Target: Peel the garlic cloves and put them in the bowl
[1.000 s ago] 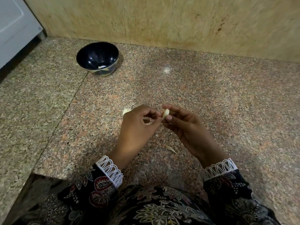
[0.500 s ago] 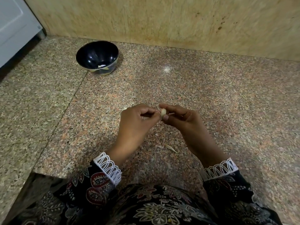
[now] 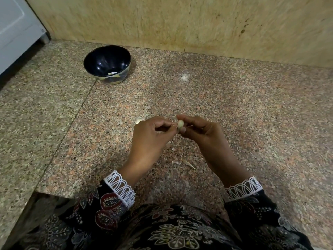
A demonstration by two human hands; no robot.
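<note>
fig. peeling stage, head view. compared with a second ago, we note that the garlic clove (image 3: 180,123) has turned in the fingers: it then stood up with a long pale face toward us, and now only a short rounded end shows, while both hands have stayed at the same spot over the granite counter (image 3: 252,112). we read this as the skin being worked round the clove, so the peeling step is in hand and not finished.

grip: the right hand (image 3: 201,130) pinches the clove between thumb and forefinger, the other fingers curled beneath. the left hand (image 3: 151,136) has its thumb and forefinger tips pressed together right at the clove's left side; whether they pinch a shred of skin we cannot tell.

the clove is held above the counter, well apart from the dark bowl (image 3: 93,56), which stands far left near the wall and holds a small pale piece. another clove (image 3: 139,121) lies just beyond the left hand, and skin scraps (image 3: 187,162) lie between the wrists.
</note>
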